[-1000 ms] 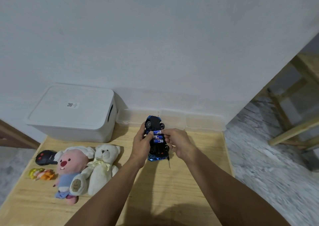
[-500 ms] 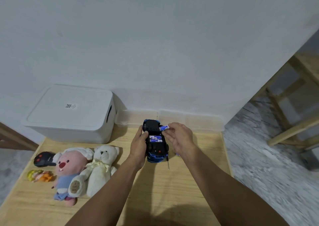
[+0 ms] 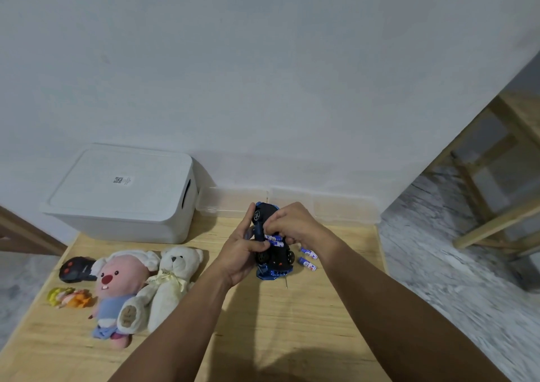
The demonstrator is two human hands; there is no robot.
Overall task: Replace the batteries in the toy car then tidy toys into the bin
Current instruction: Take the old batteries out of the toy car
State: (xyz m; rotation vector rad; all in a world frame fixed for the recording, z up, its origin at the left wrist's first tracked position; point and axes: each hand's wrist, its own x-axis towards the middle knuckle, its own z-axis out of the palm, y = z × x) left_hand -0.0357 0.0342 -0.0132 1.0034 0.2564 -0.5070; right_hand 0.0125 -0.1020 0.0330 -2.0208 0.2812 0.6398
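Left hand [image 3: 244, 253] grips the upturned toy car [image 3: 273, 247] — right hand [image 3: 295, 221] pinches a battery [image 3: 273, 238] in its bay.

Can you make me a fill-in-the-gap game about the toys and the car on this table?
1. The white teddy bear lies right next to a plush toy with a ____ face.
2. The toy car is held with its ____ facing up.
3. Loose on the table beside the car lie ____ batteries.
4. The lid of the white bin is ____.

Answers: pink; underside; two; shut
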